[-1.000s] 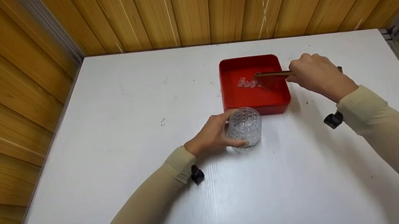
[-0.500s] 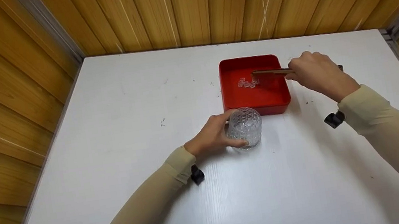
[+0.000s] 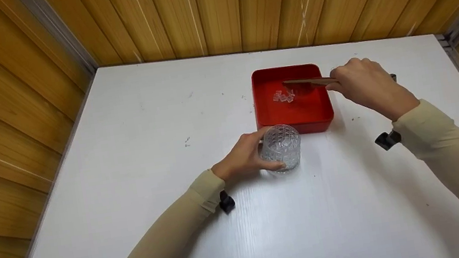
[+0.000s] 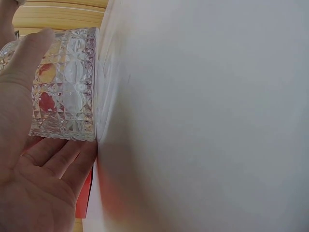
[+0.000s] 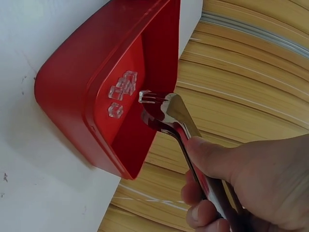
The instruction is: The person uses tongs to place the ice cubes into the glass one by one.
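I held tongs [image 5: 179, 114] over the red box [image 3: 295, 114].
My right hand [image 3: 366, 86] curled round them near clear cubes [image 3: 283, 97]; my left hand [image 3: 240, 158], spread wide, clasped the glass [image 3: 285, 147] on the box's near side.

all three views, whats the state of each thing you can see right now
Glass: upright on the table, mouth up; contents hard to tell
Box: open, no lid on it
Clear cubes: clustered on the box's floor
Tongs: tips at the box; whether they hold anything is unclear
Left hand: holds the glass between thumb and fingers
Right hand: grips the tongs
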{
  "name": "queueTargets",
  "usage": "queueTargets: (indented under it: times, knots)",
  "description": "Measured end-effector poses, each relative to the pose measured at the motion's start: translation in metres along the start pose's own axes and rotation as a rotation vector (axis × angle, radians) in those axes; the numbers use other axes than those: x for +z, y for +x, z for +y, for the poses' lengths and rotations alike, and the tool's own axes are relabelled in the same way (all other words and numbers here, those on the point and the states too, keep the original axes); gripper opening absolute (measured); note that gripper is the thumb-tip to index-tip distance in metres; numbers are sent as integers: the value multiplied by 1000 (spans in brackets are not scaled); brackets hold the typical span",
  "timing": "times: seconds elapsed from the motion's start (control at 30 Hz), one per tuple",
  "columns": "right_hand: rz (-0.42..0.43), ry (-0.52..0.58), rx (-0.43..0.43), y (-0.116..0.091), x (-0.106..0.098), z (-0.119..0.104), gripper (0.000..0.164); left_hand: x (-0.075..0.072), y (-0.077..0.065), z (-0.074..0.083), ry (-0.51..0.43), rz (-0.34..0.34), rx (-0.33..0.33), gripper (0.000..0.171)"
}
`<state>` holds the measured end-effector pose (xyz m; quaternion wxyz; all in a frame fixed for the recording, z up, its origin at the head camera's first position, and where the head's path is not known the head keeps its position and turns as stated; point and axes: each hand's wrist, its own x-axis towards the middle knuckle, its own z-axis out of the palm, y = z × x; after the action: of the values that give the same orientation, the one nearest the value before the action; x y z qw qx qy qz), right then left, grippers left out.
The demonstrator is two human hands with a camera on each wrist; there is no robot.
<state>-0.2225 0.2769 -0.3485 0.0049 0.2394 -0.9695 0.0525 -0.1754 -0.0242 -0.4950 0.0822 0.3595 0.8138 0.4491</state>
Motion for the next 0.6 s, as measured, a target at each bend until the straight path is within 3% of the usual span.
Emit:
queueTargets:
  times: [0.6]
  knots:
    - [130, 17, -79, -21, -10, -16, 9, -1, 0, -1, 1, -8, -1, 83]
